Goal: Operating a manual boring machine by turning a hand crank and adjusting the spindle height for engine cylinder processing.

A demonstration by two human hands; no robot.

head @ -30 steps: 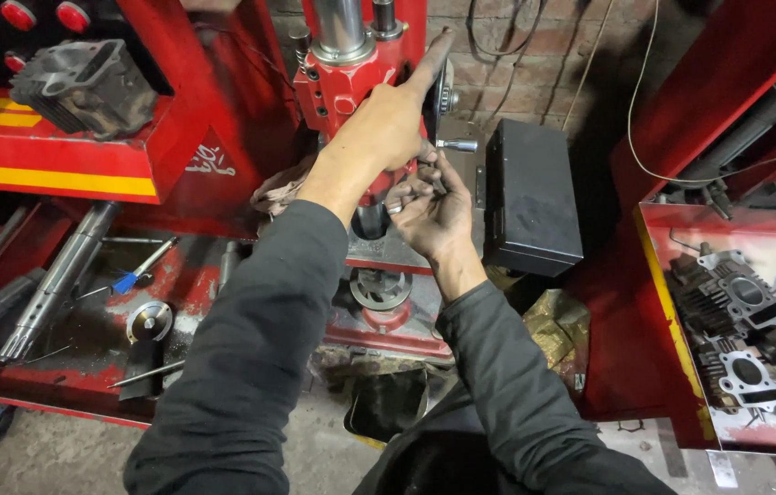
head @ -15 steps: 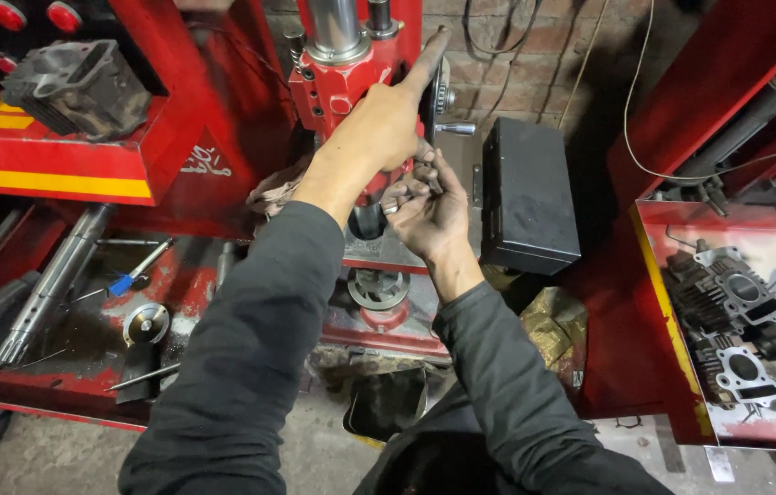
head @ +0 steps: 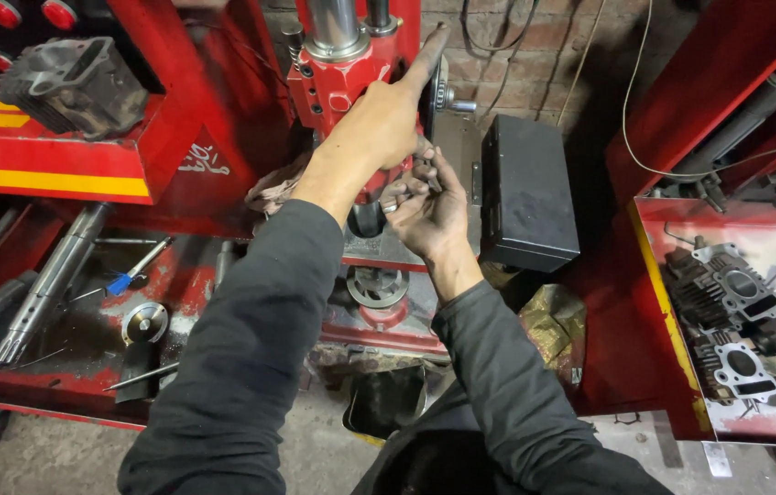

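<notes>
**A:** What's over on the left?

**B:** A dark engine part [head: 72,84] sits up on a red shelf with a yellow stripe [head: 49,165]. Below it, a steel shaft [head: 54,280] lies slanted in a grimy red tray [head: 58,390], with a blue-handled tool [head: 134,270] and a round metal disc [head: 144,321] just beside it.

**A:** And the hands?

**B:** Both are up at the red machine head [head: 344,78] in the middle. The left hand [head: 379,124] lies against it with the forefinger stretched straight up toward a small wheel [head: 438,87] at its right side; the other fingers are curled, but I cannot tell whether they hold anything. The right hand [head: 425,206] is just under the left, palm turned toward the camera, fingers bent around something small and dark that I cannot make out. There is a ring on one finger.

**A:** What's under them?

**B:** A dark round opening in the machine, and lower down a round metal fitting [head: 377,286].

**A:** Further right?

**B:** A black box [head: 525,192] leans just beside the machine, near the right hand. Well apart, at the far right, grey finned engine parts [head: 741,321] lie on a red table [head: 672,367].
</notes>
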